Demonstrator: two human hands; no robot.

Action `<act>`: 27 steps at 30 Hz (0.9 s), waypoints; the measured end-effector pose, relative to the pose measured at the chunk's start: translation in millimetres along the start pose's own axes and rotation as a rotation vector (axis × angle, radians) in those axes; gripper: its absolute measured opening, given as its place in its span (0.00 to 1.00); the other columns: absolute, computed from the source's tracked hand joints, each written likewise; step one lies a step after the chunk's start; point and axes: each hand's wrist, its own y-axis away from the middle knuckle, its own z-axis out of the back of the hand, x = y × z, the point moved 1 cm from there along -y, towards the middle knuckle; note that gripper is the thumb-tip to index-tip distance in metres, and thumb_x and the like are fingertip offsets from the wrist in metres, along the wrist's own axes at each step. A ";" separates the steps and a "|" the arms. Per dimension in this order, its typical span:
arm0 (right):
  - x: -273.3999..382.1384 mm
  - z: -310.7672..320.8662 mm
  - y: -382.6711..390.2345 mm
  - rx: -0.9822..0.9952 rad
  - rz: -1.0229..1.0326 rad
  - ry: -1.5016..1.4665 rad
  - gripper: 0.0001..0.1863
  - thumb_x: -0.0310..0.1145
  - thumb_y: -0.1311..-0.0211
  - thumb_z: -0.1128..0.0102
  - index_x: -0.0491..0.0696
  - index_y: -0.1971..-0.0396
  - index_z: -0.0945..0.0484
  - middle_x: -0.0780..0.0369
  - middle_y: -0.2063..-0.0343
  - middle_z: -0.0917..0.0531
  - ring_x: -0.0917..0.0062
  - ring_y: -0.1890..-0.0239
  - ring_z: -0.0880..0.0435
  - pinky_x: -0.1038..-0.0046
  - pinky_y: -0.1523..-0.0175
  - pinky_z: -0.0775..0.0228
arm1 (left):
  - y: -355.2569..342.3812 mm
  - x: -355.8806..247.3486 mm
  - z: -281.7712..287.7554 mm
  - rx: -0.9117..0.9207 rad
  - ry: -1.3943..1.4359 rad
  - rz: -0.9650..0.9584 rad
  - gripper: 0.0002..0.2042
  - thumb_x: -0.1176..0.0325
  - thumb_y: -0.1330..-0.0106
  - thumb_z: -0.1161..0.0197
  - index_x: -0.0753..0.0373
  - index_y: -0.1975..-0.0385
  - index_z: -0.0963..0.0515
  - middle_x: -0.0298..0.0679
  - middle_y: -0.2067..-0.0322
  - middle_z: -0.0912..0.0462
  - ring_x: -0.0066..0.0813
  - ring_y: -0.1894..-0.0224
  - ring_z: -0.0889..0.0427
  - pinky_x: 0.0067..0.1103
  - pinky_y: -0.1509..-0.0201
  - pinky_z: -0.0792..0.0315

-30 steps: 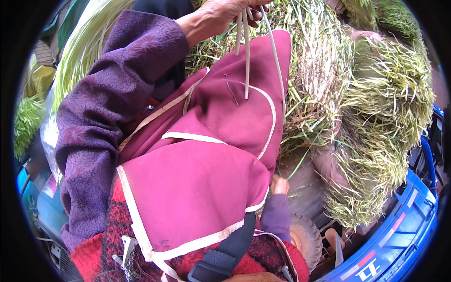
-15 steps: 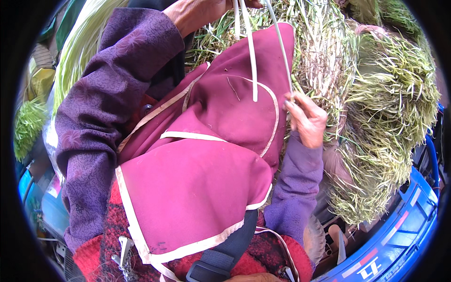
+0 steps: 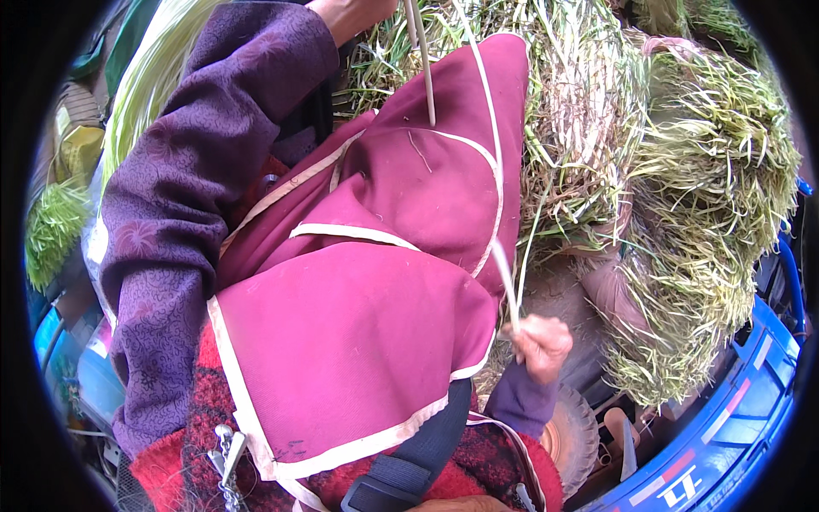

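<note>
"What is the right hand (image 3: 542,346) doing?"

"It is gripping a pale strand (image 3: 508,286) — the fingers are curling into a fist just off the lower right edge of the apron (image 3: 367,333). The strand is running up from the fist, blurring a little, and a thin green strip (image 3: 531,247) is slanting up from the same spot."

"And the left hand (image 3: 363,10)?"

"It is resting at the top of the view, its fingers falling outside, so I cannot tell whether it is grasping. Two short stalks (image 3: 428,85) are hanging beside it, over the apron's top edge, and a longer stalk (image 3: 485,81) is trailing down near the right edge. Whether that one is joining the strand, I cannot tell."

"What is lying around them?"

"Leafy stalks (image 3: 589,119) are spreading beyond the apron's upper right corner, with a bushy green bundle (image 3: 717,230) farther right — and a blue vehicle (image 3: 734,418) is curving below that."
</note>
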 end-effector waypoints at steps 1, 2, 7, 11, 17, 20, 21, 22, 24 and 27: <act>-7.7 6.1 13.4 -0.033 -0.156 -0.099 0.05 0.22 0.53 0.39 0.36 0.75 0.21 0.61 0.91 0.29 0.83 0.90 0.32 0.82 0.83 0.42 | 1.1 -1.4 0.3 0.061 0.000 -0.021 0.07 0.71 0.35 0.53 0.68 0.69 0.31 0.41 0.76 0.25 0.27 0.83 0.27 0.27 0.75 0.24; -18.3 10.2 24.3 -0.058 -0.332 -0.184 0.06 0.22 0.53 0.39 0.36 0.75 0.22 0.60 0.90 0.29 0.82 0.89 0.31 0.83 0.82 0.40 | 3.0 -1.3 -1.1 0.099 0.034 0.065 0.07 0.70 0.35 0.53 0.68 0.69 0.31 0.41 0.76 0.25 0.27 0.82 0.26 0.28 0.74 0.23; -77.3 19.6 18.0 -0.020 -0.393 1.129 0.28 0.24 0.58 0.34 0.44 0.52 0.31 0.55 0.57 0.25 0.73 0.71 0.21 0.75 0.68 0.29 | 30.6 2.1 -22.4 0.393 0.135 0.263 0.11 0.65 0.33 0.54 0.66 0.66 0.29 0.41 0.74 0.23 0.29 0.74 0.20 0.31 0.63 0.22; -67.6 35.8 -43.2 -0.224 -0.180 0.469 0.25 0.23 0.56 0.36 0.43 0.53 0.29 0.52 0.53 0.26 0.61 0.60 0.21 0.68 0.60 0.27 | 47.4 -4.9 -33.8 0.442 0.146 0.294 0.16 0.58 0.37 0.47 0.68 0.65 0.28 0.43 0.70 0.22 0.29 0.72 0.20 0.24 0.63 0.24; 12.3 21.5 -155.0 -0.493 0.282 0.477 0.14 0.21 0.49 0.40 0.42 0.60 0.23 0.55 0.65 0.20 0.77 0.69 0.20 0.79 0.68 0.25 | 58.6 -11.0 -34.8 0.580 0.109 0.297 0.26 0.52 0.37 0.48 0.75 0.57 0.33 0.49 0.62 0.24 0.34 0.65 0.19 0.28 0.52 0.26; 49.4 -7.8 -198.2 -0.374 0.327 0.095 0.08 0.23 0.46 0.40 0.39 0.65 0.22 0.60 0.71 0.19 0.82 0.73 0.21 0.83 0.71 0.27 | 58.8 -8.7 -37.9 0.560 0.070 0.292 0.26 0.50 0.37 0.49 0.75 0.59 0.32 0.49 0.62 0.24 0.32 0.65 0.19 0.27 0.53 0.27; 59.5 -15.0 -210.9 -0.266 0.300 0.079 0.08 0.25 0.45 0.41 0.39 0.65 0.22 0.60 0.71 0.20 0.83 0.75 0.23 0.83 0.73 0.29 | 58.8 -7.8 -38.4 0.570 0.034 0.286 0.26 0.49 0.37 0.49 0.74 0.59 0.31 0.48 0.62 0.24 0.32 0.65 0.20 0.26 0.52 0.27; 64.5 -26.8 -227.4 -0.232 0.312 0.017 0.08 0.27 0.44 0.41 0.40 0.66 0.22 0.62 0.74 0.20 0.85 0.76 0.24 0.84 0.74 0.32 | 58.9 -7.0 -38.8 0.527 0.029 0.321 0.26 0.48 0.38 0.47 0.72 0.61 0.29 0.46 0.64 0.24 0.30 0.66 0.21 0.23 0.56 0.27; 72.0 -41.4 -251.8 -0.137 0.328 0.076 0.10 0.31 0.41 0.45 0.42 0.64 0.21 0.63 0.76 0.19 0.88 0.80 0.27 0.88 0.76 0.38 | 59.6 -6.7 -37.9 0.501 -0.007 0.300 0.26 0.47 0.40 0.46 0.70 0.63 0.27 0.43 0.65 0.24 0.27 0.68 0.23 0.21 0.60 0.28; 72.7 -50.3 -273.5 -0.117 0.136 -0.105 0.07 0.28 0.43 0.42 0.40 0.68 0.21 0.67 0.79 0.21 0.89 0.79 0.26 0.86 0.75 0.34 | 58.5 -9.0 -34.5 0.435 -0.079 0.224 0.26 0.46 0.41 0.45 0.70 0.63 0.26 0.41 0.69 0.23 0.26 0.68 0.23 0.21 0.60 0.29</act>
